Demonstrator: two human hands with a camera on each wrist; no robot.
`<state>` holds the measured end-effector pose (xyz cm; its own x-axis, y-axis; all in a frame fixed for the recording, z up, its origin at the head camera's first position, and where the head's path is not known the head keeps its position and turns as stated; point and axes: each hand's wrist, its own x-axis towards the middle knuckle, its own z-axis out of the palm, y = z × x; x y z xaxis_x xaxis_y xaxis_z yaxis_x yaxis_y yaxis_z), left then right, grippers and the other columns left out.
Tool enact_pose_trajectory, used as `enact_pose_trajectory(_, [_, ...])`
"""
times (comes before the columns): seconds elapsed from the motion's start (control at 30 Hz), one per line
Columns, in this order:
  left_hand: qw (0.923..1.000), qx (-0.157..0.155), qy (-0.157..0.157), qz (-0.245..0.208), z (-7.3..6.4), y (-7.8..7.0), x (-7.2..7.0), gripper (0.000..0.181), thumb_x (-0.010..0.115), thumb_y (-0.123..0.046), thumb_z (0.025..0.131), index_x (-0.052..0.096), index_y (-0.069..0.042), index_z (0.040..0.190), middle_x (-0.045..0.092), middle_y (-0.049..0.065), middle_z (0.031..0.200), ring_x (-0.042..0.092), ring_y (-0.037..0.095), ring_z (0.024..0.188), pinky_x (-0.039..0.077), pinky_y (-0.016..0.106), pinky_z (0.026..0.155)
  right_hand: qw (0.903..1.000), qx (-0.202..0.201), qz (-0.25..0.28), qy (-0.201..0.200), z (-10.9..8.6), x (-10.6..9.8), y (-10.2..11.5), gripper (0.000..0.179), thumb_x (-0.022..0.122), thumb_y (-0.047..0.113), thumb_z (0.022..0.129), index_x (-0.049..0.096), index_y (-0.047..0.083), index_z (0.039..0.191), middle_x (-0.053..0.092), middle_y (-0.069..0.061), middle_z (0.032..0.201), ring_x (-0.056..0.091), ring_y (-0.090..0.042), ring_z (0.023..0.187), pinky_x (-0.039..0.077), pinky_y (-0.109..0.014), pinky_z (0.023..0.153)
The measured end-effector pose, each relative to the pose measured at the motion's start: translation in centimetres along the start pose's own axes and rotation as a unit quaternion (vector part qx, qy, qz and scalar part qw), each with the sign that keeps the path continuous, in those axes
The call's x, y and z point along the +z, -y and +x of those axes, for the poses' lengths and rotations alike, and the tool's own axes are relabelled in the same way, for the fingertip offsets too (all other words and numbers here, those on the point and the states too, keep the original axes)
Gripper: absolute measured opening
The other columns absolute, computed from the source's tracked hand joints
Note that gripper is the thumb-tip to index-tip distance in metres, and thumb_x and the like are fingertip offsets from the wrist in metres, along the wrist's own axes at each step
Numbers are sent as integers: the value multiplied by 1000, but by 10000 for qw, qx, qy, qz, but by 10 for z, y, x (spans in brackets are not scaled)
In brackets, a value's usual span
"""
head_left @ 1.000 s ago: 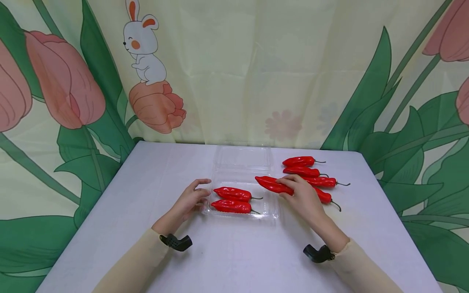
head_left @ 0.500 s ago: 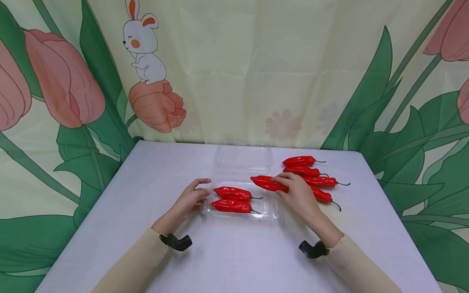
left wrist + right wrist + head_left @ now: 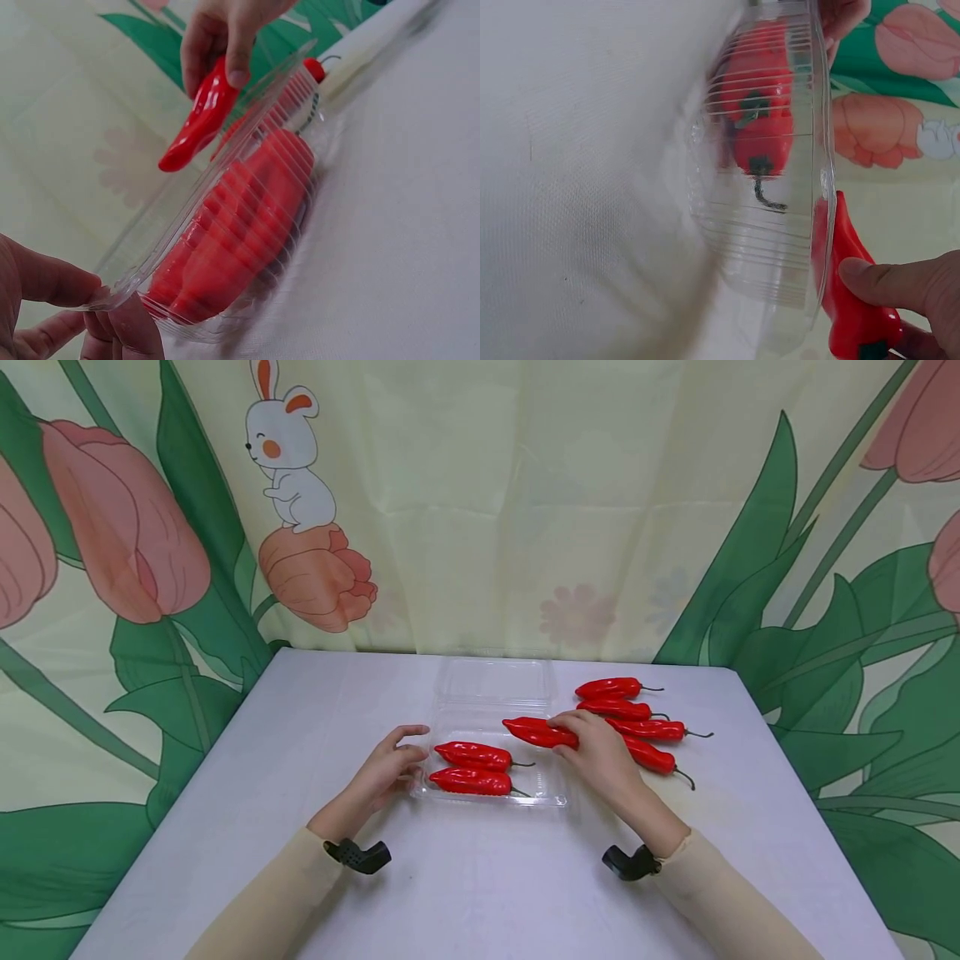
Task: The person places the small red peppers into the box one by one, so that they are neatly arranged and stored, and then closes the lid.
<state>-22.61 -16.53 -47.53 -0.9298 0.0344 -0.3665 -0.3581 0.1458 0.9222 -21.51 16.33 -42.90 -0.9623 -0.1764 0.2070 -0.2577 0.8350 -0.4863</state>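
Observation:
My right hand [image 3: 596, 752] pinches a glossy red chili pepper [image 3: 540, 732] above the right part of a clear plastic clamshell box [image 3: 551, 799]. In the right wrist view, the thumb lies along the side of this chili pepper [image 3: 847, 247], which is outside the box's rim. Two more red peppers [image 3: 472, 782] with dark stems lie side by side in the box's near tray. At the box's left edge is my left hand [image 3: 378, 774]; in the left wrist view its fingers [image 3: 60, 281] pinch the rim, one above and others below.
Several loose red peppers [image 3: 645, 729] lie in a row on the white-covered table [image 3: 480, 893], right of the box. The box's lid [image 3: 495, 681] lies folded back toward the rear. A patterned curtain [image 3: 465, 510] hangs behind the table's far edge.
My right hand has carried the held chili pepper leftward, from near the loose row to over the box. My left hand stays at the box's left edge.

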Motion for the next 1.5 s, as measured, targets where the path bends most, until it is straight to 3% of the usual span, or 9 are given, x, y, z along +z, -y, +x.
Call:
enact_pose_trajectory(0.5, [10000, -48, 31, 59, 0, 0, -1, 53, 65, -19, 97, 48, -20, 147, 62, 19, 126, 57, 19, 75, 52, 24, 67, 9999, -57, -67, 77, 8, 2, 10, 49, 88, 12, 80, 72, 11, 126, 70, -14, 125, 66, -34, 113, 60, -49, 89])
enact_pose_trajectory(1.5, [10000, 63, 50, 32, 0, 1, -1, 52, 63, -17, 97, 48, -16, 147, 64, 19, 119, 56, 17, 72, 51, 26, 64, 9966, 33, -122, 815, 25, 13, 24, 45, 86, 8, 80, 72, 9, 122, 67, -13, 123, 65, -30, 110, 61, -45, 89])
